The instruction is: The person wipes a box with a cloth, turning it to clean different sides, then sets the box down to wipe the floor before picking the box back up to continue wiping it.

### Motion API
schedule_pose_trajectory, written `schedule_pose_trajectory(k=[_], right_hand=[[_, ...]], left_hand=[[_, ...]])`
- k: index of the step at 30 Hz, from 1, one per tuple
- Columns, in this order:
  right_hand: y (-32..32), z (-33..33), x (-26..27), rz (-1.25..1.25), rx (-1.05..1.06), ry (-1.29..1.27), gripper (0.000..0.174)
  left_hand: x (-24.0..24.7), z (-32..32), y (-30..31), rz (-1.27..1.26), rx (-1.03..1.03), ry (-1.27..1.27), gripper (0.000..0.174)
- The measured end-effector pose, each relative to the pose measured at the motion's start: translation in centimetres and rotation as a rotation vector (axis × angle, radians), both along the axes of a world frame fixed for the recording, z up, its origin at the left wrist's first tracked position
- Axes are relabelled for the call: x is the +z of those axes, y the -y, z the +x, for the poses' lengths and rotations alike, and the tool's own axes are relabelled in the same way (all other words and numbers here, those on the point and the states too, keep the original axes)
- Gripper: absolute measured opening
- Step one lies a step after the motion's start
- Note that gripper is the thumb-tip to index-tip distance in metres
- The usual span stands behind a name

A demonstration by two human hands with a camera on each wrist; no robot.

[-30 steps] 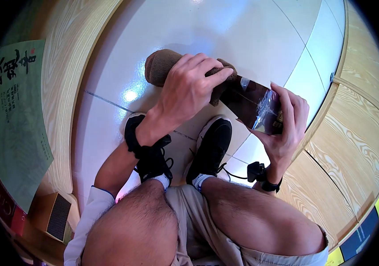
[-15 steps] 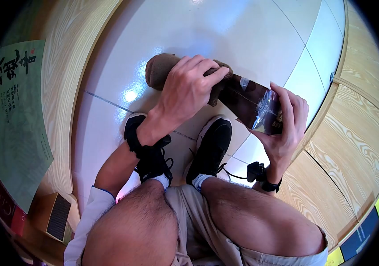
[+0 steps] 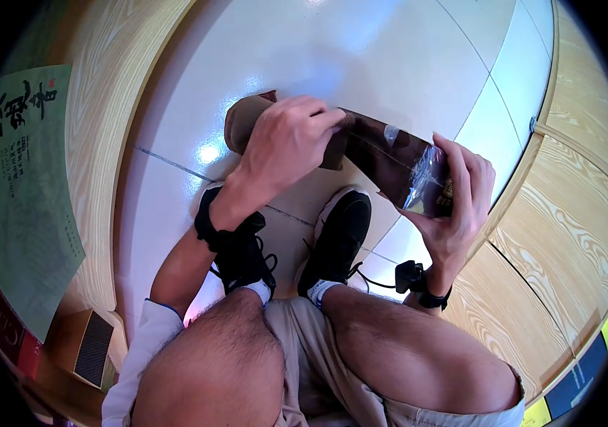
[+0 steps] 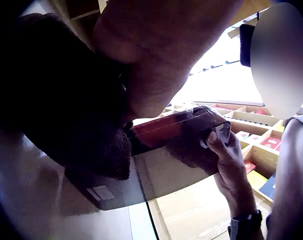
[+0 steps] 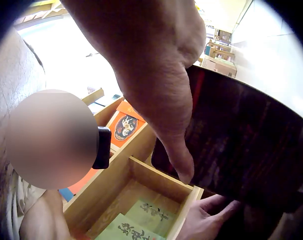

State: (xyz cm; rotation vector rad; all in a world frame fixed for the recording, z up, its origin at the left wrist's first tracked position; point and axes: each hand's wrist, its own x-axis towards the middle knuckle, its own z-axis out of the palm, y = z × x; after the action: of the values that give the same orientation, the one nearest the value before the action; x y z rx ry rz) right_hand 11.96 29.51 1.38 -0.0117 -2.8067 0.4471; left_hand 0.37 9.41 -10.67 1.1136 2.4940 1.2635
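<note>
A dark, glossy box with clear film at one end is held above the floor. At its right end my right hand grips it, fingers on the far edge and thumb on the near one. My left hand pinches a brown cloth lying against the box's left part; the cloth bunches out to the left of the hand. In the left wrist view the dark cloth covers one end of the box, and a pale label shows on its side. The right wrist view shows the box's dark face beside the right thumb.
Below are a tiled floor and two black shoes. A wooden ledge with a green sheet stands at left, wooden panels at right. Open wooden compartments hold green and orange packets.
My left hand has moved left along the box with the cloth, baring more of the box's dark surface. The right hand has stayed in place on its end.
</note>
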Motion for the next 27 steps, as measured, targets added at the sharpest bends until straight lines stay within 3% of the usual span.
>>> schedule_pose_trajectory(k=[7, 10, 17, 27], right_hand=[[0.0, 0.0, -0.2, 0.005, -0.001, -0.010, 0.076], [-0.1, 0.1, -0.1, 0.005, 0.001, -0.008, 0.076], [0.0, 0.0, -0.1, 0.007, 0.006, -0.008, 0.077], [0.0, 0.0, 0.0, 0.004, -0.005, -0.001, 0.079]], left_hand=[[0.9, 0.5, 0.7, -0.168, 0.081, 0.249, 0.022], [1.8, 1.1, 1.0, -0.049, 0.013, 0.393, 0.022], [2.7, 2.3, 0.7, 0.074, -0.077, 0.407, 0.021], [2.9, 2.9, -0.2, 0.103, -0.017, 0.362, 0.015]])
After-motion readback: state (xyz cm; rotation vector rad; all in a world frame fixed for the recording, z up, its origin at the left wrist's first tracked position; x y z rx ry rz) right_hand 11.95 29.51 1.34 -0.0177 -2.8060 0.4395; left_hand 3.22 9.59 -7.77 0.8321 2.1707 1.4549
